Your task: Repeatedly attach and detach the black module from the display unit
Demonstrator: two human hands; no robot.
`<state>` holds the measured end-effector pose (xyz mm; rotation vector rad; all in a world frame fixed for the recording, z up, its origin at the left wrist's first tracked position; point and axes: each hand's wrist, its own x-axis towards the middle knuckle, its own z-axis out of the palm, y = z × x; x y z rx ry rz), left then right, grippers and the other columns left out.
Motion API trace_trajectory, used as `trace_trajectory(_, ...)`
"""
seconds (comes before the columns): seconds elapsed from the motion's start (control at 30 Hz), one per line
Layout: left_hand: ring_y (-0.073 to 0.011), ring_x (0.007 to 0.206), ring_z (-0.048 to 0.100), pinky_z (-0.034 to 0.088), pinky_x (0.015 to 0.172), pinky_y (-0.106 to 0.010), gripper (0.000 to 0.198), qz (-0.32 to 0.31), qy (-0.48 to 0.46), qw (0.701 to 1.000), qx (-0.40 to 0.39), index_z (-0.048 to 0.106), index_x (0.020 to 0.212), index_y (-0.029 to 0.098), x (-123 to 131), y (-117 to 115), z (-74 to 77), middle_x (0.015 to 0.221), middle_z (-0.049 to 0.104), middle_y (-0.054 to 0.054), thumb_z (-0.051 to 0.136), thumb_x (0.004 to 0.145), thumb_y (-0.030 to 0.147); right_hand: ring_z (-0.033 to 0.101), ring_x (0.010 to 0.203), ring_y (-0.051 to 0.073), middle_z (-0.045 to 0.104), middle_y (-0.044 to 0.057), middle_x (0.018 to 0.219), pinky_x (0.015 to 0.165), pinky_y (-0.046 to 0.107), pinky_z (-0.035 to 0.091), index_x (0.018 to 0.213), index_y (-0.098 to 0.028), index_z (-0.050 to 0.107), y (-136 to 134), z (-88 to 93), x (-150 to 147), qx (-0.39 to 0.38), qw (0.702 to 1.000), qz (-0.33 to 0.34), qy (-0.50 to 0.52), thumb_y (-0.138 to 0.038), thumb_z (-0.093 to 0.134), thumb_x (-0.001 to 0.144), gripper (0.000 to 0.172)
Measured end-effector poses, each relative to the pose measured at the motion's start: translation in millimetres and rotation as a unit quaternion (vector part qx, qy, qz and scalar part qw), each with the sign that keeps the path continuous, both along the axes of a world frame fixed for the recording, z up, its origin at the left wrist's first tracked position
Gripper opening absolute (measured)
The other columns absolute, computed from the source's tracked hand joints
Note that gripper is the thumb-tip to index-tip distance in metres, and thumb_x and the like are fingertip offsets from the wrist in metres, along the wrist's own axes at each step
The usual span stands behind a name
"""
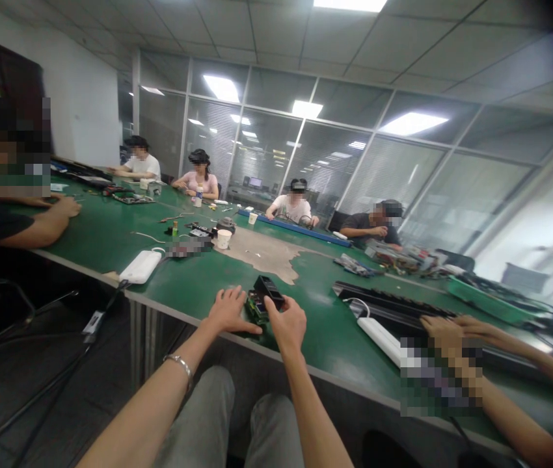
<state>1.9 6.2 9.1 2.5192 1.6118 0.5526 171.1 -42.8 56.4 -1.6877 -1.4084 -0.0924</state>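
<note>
Fingers [277,313] of the right hand [289,331] curl around the edge of a black module [267,291], seeming to grip it, while the left hand [230,311] lies open, spread just beside a circuit board [257,308]. All this sits at the near edge of a long green bench [315,341], with a co-worker's hands [445,335] resting over a black strip [388,302] to the right. The module stands tilted against the board, not flat on it; whether the two are joined cannot be told. Farther off lie a white power strip [140,266] and a paper cup [224,238]; a bangle [179,365] circles the left wrist.
</note>
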Motion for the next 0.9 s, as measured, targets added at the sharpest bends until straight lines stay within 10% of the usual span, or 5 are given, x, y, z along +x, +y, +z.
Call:
trace_trajectory(0.63,-0.0377,0.141,0.023,0.012,0.114,-0.052,0.114,0.005,-0.009,1.000,-0.009,0.026,0.146,0.017,0.1,3.2,-2.8,0.157,0.019,-0.017,0.052,0.058,0.086,0.062,0.090,0.027,0.070,0.012,0.091,0.072,0.031,0.042,0.095,-0.018,0.069,-7.2,-3.8,-12.7,-0.115,0.989,-0.009,-0.089,-0.051,0.060,0.073,0.040)
trace_trajectory(0.9,-0.0375,0.139,0.026,0.015,0.113,-0.054,0.104,0.002,0.014,1.000,0.008,0.033,0.144,0.017,0.8,-0.8,-0.1,0.156,0.023,-0.016,0.056,0.061,0.076,0.060,0.101,0.029,0.066,0.016,0.111,0.082,0.033,0.041,0.120,-0.013,0.060,-11.2,-36.5,-8.6,-0.099,0.991,0.012,-0.091,-0.056,0.062,0.074,0.063)
